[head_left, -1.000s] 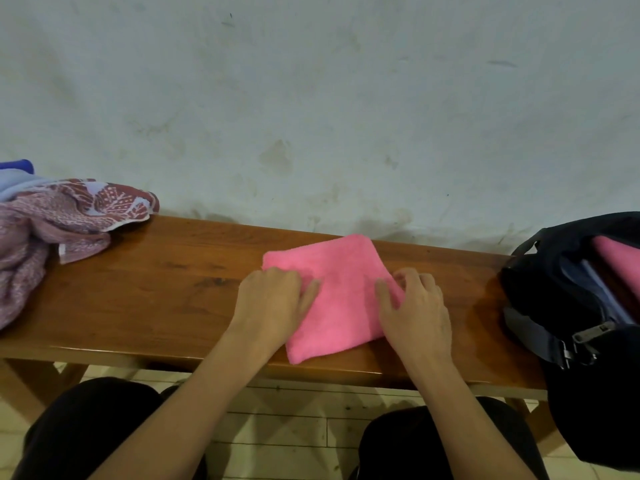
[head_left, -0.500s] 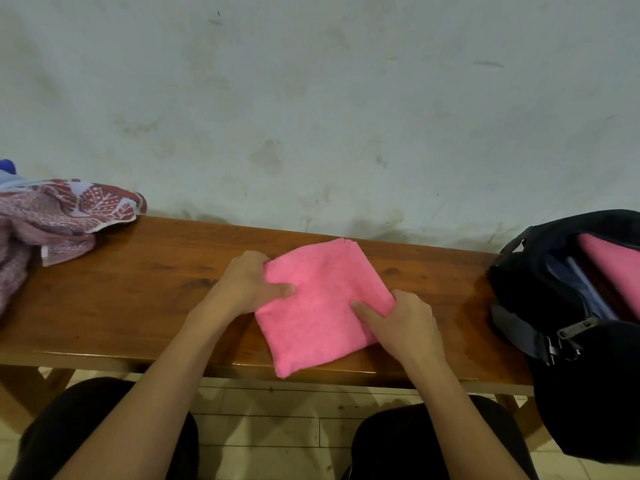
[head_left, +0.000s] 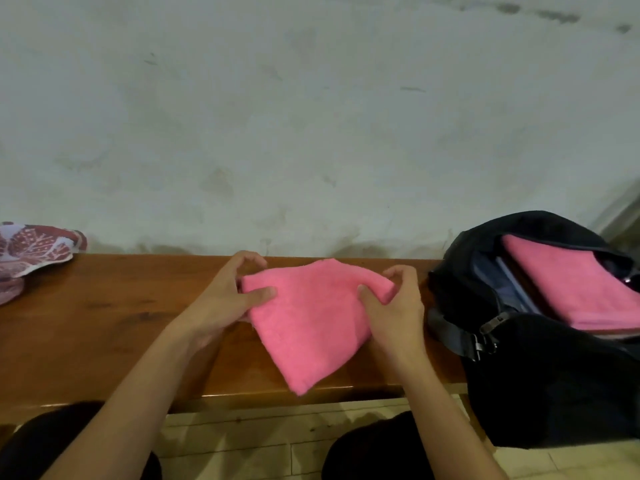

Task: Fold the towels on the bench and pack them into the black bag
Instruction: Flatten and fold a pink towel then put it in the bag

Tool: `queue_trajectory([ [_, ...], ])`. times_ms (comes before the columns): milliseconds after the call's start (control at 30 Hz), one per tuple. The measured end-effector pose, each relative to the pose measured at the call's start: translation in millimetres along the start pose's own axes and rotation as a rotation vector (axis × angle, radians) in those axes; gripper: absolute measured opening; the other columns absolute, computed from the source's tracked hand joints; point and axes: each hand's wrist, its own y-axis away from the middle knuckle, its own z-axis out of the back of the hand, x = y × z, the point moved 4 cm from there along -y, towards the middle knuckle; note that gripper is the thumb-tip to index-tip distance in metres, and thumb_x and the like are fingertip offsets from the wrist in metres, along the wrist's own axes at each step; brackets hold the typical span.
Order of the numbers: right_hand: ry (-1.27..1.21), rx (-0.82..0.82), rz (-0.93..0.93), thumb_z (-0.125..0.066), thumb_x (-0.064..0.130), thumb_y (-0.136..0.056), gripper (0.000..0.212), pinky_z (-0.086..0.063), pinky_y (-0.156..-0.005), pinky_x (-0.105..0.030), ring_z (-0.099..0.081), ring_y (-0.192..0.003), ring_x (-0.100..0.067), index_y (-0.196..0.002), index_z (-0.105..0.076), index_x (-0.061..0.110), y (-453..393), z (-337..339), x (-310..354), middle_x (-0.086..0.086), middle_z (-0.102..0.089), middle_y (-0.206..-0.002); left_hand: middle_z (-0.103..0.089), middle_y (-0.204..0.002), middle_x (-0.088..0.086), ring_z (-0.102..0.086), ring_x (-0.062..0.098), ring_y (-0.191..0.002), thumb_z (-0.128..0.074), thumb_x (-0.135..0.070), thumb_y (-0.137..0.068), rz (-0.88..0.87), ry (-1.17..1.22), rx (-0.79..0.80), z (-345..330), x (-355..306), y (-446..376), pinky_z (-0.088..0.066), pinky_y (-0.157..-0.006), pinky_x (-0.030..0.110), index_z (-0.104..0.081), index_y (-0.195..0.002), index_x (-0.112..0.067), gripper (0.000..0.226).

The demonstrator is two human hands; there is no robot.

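Fluffy pink folded towel, pinched by left hand, right hand

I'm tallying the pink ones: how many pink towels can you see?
2: one folded pink towel held by both hands over the bench, another in the open black bag. More may be hidden beneath.

This looks like a plain domestic or utility corner, not a workshop or shop; a long brown polished wooden table stands flush against a stained, scuffed grey-white plaster wall; pale wooden floorboards show beneath it; soft household goods lie about: a crumpled maroon-and-white patterned cloth and an open black fabric bag holding a folded pink towel.
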Motion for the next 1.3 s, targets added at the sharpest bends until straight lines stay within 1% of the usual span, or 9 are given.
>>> queue_trajectory([
  [300, 0.059, -0.067, 0.281, -0.058, 0.019, -0.094, 0.022, -0.051, -0.066, -0.033, -0.058, -0.066, -0.013, -0.109, -0.050, 0.032, -35.2, 92.6, 48.3, 0.000, -0.058, -0.071, -0.068, -0.101, 0.012, -0.062, 0.020, -0.078, -0.068, -0.004, -0.088, -0.336, -0.017, -0.046, -97.2, -96.7, -19.6, -0.053, -0.062, 0.035, -0.064, -0.101, -0.022, 0.023],
  [433, -0.045, -0.130, 0.313, -0.059, 0.014, -0.092, 0.024, -0.052, -0.075, -0.026, -0.062, -0.080, -0.002, -0.107, -0.053, 0.031, -56.7, 143.9, 51.5, 0.007, -0.064, -0.088, -0.069, -0.092, 0.005, -0.062, 0.015, -0.076, -0.066, -0.003, -0.090, -0.467, -0.027, -0.064, -155.6, -136.4, -27.7, -0.053, -0.061, 0.032, -0.064, -0.100, -0.013, 0.014],
  [533, -0.101, -0.202, 0.346, -0.060, 0.007, -0.091, 0.026, -0.046, -0.065, -0.010, -0.056, -0.074, 0.009, -0.111, -0.053, 0.022, -71.7, 188.0, 49.1, 0.005, -0.061, -0.091, -0.067, -0.096, 0.001, -0.060, 0.012, -0.077, -0.063, -0.001, -0.090, -0.574, -0.029, -0.057, -193.3, -160.7, -35.1, -0.050, -0.058, 0.029, -0.063, -0.100, -0.011, 0.014],
  [633, -0.084, -0.317, 0.328, -0.060, 0.010, -0.091, 0.024, -0.048, -0.066, -0.022, -0.055, -0.070, 0.006, -0.111, -0.054, 0.021, -95.3, 247.2, 35.4, 0.005, -0.061, -0.091, -0.067, -0.101, 0.003, -0.060, 0.010, -0.079, -0.060, -0.002, -0.091, -0.647, -0.024, -0.015, -249.3, -184.4, -46.6, -0.049, -0.055, 0.026, -0.062, -0.100, -0.015, 0.016],
  [800, -0.023, -0.447, 0.269, -0.058, 0.010, -0.094, 0.019, -0.046, -0.069, -0.018, -0.053, -0.078, 0.004, -0.110, -0.052, 0.018, -137.5, 323.1, 8.5, 0.014, -0.055, -0.091, -0.064, -0.102, -0.005, -0.060, 0.006, -0.094, -0.055, 0.006, -0.088, -0.773, -0.084, 0.065, -340.3, -199.5, -80.0, -0.048, -0.082, 0.018, -0.060, -0.103, -0.012, 0.024],
  [933, 0.058, -0.497, 0.168, -0.057, 0.011, -0.096, 0.019, -0.045, -0.073, -0.022, -0.054, -0.084, -0.006, -0.112, -0.050, 0.018, -161.5, 358.7, -29.2, 0.005, -0.056, -0.098, -0.062, -0.102, -0.007, -0.058, 0.007, -0.097, -0.053, 0.006, -0.087, -0.740, -0.105, 0.098, -390.6, -180.4, -117.9, -0.044, -0.088, 0.018, -0.059, -0.102, -0.015, 0.026],
  [1067, 0.206, -0.473, -0.058, -0.059, 0.015, -0.094, 0.020, -0.048, -0.090, -0.043, -0.058, -0.100, -0.028, -0.111, -0.050, 0.019, -173.0, 367.7, -88.0, -0.008, -0.060, -0.105, -0.055, -0.112, -0.002, -0.052, 0.013, -0.104, -0.051, 0.005, -0.090, -0.629, -0.386, 0.206, -421.4, -136.8, -149.6, -0.039, -0.093, 0.017, -0.054, -0.106, -0.019, 0.028],
  [1167, 0.280, -0.405, -0.198, -0.057, 0.017, -0.095, 0.022, -0.047, -0.081, -0.039, -0.056, -0.091, -0.028, -0.115, -0.049, 0.016, -171.1, 363.9, -112.3, -0.017, -0.061, -0.111, -0.047, -0.118, 0.002, -0.046, 0.011, -0.104, -0.050, 0.002, -0.094, -0.605, -0.576, 0.258, -429.1, -114.4, -158.3, -0.033, -0.095, 0.016, -0.058, -0.113, -0.014, 0.026],
  [1300, 0.356, -0.391, -0.128, -0.052, 0.015, -0.091, 0.021, -0.043, -0.065, -0.035, -0.058, -0.076, -0.026, -0.112, -0.049, 0.020, -169.3, 361.5, -104.8, -0.013, -0.062, -0.097, -0.056, -0.120, 0.006, -0.052, 0.014, -0.109, -0.050, -0.001, -0.095, -0.595, -0.534, 0.179, -424.4, -116.7, -162.8, -0.035, -0.094, 0.014, -0.066, -0.111, -0.013, 0.025],
])
